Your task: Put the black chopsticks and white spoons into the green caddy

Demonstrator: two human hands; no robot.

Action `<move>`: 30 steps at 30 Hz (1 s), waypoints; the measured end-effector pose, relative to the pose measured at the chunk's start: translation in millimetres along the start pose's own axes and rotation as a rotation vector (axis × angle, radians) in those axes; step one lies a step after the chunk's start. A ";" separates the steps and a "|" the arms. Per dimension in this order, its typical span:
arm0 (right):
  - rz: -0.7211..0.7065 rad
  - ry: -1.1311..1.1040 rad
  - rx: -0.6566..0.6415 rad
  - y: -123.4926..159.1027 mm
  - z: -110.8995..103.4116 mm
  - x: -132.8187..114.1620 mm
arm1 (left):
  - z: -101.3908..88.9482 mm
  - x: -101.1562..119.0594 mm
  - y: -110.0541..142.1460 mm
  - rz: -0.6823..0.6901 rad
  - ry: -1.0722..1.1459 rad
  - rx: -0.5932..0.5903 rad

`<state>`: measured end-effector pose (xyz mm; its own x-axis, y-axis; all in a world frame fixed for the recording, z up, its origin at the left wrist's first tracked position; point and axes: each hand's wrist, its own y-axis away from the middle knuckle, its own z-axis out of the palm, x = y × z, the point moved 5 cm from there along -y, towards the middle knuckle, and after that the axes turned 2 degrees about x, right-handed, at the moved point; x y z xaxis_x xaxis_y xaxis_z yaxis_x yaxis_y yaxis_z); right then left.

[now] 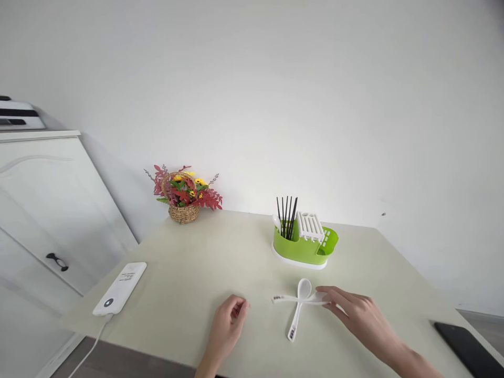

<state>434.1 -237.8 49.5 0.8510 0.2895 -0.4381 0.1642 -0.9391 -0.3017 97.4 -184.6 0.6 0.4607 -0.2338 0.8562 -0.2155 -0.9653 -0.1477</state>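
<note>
Right hand (360,315), lower right of centre: thumb and fingertips at either side of the bowl of the crosswise white spoon (286,298); firm pinch or light touch, cannot tell. Left hand (227,326), bottom centre: fingers curled together, nothing seen in them. Crosswise spoon seems to lie over the neck of the second spoon (295,321), just below the green caddy (293,250). Best handling, in my judgement: pinch the bowl's rim from both sides, raise straight up before any sideways move, so the lower spoon isn't dragged; glazed surface likely slick, handle end apt to swing. Hard to make out: far side of the gripped bowl, behind fingers; print on handles, too small; caddy's inside, mostly hidden by its wall and rack. Black phone (468,346) cut off, lower right corner.
</note>
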 end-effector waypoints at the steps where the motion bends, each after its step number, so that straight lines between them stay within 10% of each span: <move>1: 0.098 -0.126 0.008 -6.8 -4.8 -7.4 | -0.2 -0.5 1.0 0.015 0.002 0.006; 11: 0.622 -1.245 0.064 -88.6 -14.7 -91.6 | -0.6 -0.7 6.5 0.075 0.002 0.018; 18: 0.849 -1.730 0.285 -133.2 28.0 -88.4 | 0.9 -3.0 6.9 0.052 -0.027 0.019; 30: 0.887 -1.941 0.476 -184.3 73.3 -68.1 | 4.2 -1.9 3.4 0.015 -0.107 0.004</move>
<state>309.3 -70.9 72.8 -0.8543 -0.0108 -0.5197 -0.2372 -0.8815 0.4083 99.4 -187.9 -3.7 0.5469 -0.2593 0.7961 -0.2198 -0.9620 -0.1623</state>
